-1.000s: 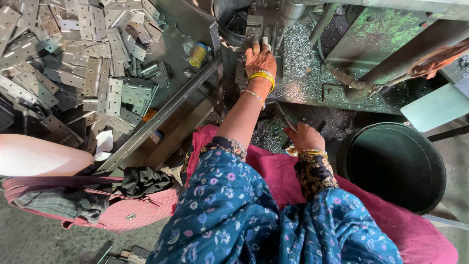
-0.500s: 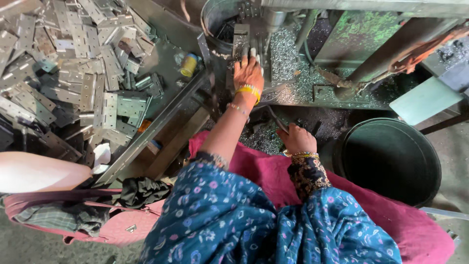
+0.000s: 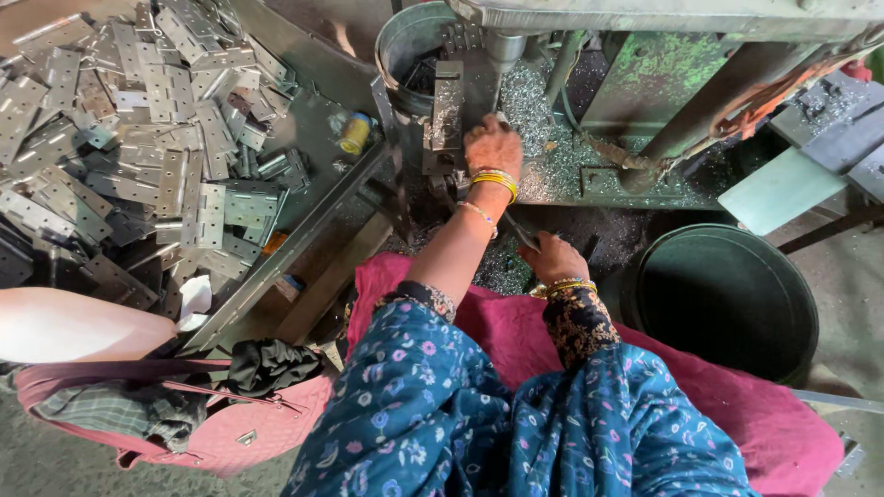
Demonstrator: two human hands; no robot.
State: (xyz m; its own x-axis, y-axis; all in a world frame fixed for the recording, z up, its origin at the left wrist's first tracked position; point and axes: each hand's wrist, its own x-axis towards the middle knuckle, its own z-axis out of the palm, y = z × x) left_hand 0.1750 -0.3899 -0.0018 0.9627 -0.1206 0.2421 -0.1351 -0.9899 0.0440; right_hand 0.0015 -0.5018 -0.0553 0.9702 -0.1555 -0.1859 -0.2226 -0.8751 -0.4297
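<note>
Leftmost, flat grey steel hinges (image 3: 138,156) heap in a metal tray (image 3: 304,230); left hand (image 3: 493,147), fingers curled on an upright hinge (image 3: 447,110) under the press; right hand (image 3: 551,258) grips a thin lever (image 3: 521,230); round dark bucket (image 3: 727,299) beyond.

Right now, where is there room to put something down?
The pale green slab right of the machine looks bare, and so does the grey tray floor beside the yellow roll. The hinge pile is crowded.

Grey metal hinge plate (image 3: 448,110) upright in the press.
</note>
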